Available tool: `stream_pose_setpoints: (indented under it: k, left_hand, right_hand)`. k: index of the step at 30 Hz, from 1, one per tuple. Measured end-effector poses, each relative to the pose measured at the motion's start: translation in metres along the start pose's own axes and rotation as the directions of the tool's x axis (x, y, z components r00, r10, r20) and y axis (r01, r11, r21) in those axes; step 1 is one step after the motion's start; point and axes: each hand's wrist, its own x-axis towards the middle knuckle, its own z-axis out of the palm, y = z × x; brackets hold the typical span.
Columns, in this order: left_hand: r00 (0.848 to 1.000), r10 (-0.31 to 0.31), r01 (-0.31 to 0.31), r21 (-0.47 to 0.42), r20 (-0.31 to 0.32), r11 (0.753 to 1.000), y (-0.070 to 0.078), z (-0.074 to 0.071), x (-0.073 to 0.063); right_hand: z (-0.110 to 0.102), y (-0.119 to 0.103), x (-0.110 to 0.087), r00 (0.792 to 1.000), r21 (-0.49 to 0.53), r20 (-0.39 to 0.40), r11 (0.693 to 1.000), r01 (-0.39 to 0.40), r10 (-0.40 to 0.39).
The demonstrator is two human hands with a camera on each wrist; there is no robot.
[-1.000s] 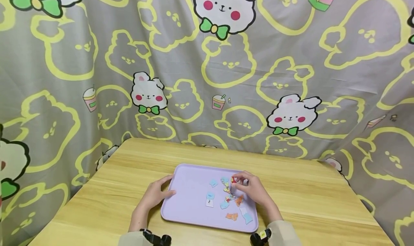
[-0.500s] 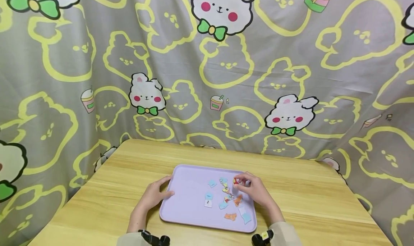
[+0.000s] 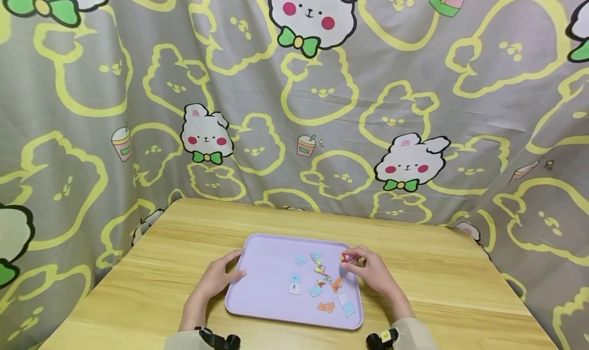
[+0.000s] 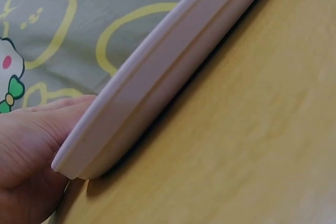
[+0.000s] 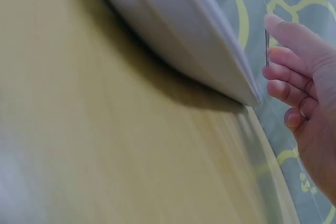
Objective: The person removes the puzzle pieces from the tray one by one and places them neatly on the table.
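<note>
On the table lies a lilac tray (image 3: pixel 271 314) with several small cut-out puzzle pieces towards its right side. Between thumb and fingertips, my right hand (image 3: pixel 370 270) pinches a thin red and yellow puzzle piece (image 3: pixel 344 258) above the tray's right edge. The right wrist view catches this piece (image 5: pixel 266 48) edge-on. My left hand (image 3: pixel 218 276) holds the tray's left edge, with the rim hiding part of the fingers in the left wrist view. Orange pieces (image 3: pixel 326 307) and a white-and-blue piece (image 3: pixel 347 307) lie near the right front corner.
A joined strip of colourful pieces (image 3: pixel 319 270) runs down the tray's right half. Left of it are a blue piece (image 3: pixel 300 260) and a blue-and-white pair (image 3: pixel 295 283). The wooden table (image 3: pixel 152 268) meets a patterned grey curtain (image 3: pixel 257 94) behind.
The right hand has moved to the right with the red and yellow puzzle piece, away from the strip. The left hand stays at the tray's edge. The head view has shifted slightly.
</note>
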Motion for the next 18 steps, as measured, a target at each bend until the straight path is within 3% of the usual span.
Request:
stream_pose_setpoints:
  k: [8,18]
  left_hand:
    - [1.000,0.000,0.000,-0.009,0.005,1.000,0.000,0.000,-0.001]
    - [1.000,-0.004,0.004,-0.007,0.021,1.000,0.002,-0.002,0.000]
  right_hand:
    - [-0.009,0.011,-0.007,0.999,0.001,-0.004,0.999,-0.040,0.040]
    - [-0.023,0.024,-0.016,0.999,-0.024,-0.052,1.000,-0.009,0.008]
